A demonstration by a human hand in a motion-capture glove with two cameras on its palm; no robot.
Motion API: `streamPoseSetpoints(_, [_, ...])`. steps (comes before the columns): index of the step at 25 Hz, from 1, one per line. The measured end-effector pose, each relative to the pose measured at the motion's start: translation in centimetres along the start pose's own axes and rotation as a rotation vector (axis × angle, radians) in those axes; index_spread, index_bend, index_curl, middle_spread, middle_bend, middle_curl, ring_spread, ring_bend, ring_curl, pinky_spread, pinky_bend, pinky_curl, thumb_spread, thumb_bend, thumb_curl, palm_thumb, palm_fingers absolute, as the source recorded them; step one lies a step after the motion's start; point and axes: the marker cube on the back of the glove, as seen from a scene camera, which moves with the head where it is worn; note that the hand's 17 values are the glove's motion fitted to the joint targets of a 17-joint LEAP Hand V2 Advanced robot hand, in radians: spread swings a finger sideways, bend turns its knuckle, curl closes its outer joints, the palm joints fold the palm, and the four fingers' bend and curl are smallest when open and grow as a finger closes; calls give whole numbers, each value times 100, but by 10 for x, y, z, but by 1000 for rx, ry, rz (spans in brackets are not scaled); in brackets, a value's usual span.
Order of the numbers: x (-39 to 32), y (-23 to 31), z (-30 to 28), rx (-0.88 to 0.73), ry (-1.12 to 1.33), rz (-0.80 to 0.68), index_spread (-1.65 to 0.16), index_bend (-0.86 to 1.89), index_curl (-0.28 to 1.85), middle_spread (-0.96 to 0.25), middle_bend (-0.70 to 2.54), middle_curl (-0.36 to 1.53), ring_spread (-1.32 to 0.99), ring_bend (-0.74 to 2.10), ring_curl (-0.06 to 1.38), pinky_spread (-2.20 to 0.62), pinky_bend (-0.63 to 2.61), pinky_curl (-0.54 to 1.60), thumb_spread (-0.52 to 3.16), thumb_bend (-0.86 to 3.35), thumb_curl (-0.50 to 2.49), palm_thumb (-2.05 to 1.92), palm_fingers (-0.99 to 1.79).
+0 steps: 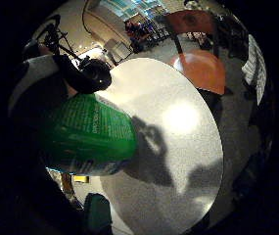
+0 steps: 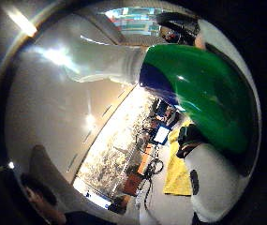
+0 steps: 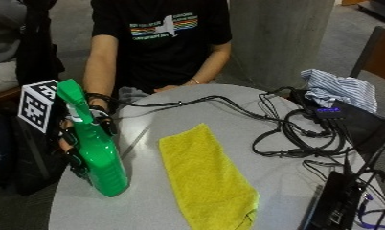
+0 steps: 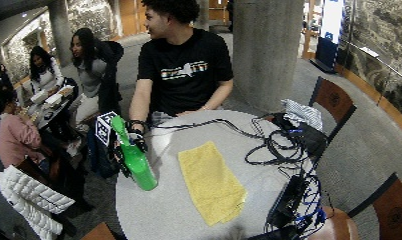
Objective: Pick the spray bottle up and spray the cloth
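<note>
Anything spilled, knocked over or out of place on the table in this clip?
Nothing stands out. The green plastic spray bottle stands upright near the round grey table's edge, with the gloved right hand wrapped around it. The yellow cloth lies flat beside it, apart from the bottle. No spill shows.

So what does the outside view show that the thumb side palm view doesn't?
Only the outside view shows the right hand wrapped around the green bottle, which stands on the table beside the flat yellow cloth, plus the tangled cables and a striped cloth.

Only the palm view shows the ceiling lights overhead.

Both show the bottle and cloth.
</note>
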Motion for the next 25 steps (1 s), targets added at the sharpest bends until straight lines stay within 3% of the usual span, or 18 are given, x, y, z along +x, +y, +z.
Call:
streamPoseSetpoints(7, [-36,-5,-16,-147,55,-86,-26,14,24,1,31,41,2,56,36,15,73,28,77,1,51,99,93])
streamPoseSetpoints(13, [-84,-9,-20,-387,337,-163,-25,11,25,0,29,41,1,54,35,13,71,28,75,-2,54,99,98])
streamPoseSetpoints(25, [-97,7,-15,-602,605,-109,-24,9,24,1,26,41,0,51,36,9,68,29,71,-3,58,98,103])
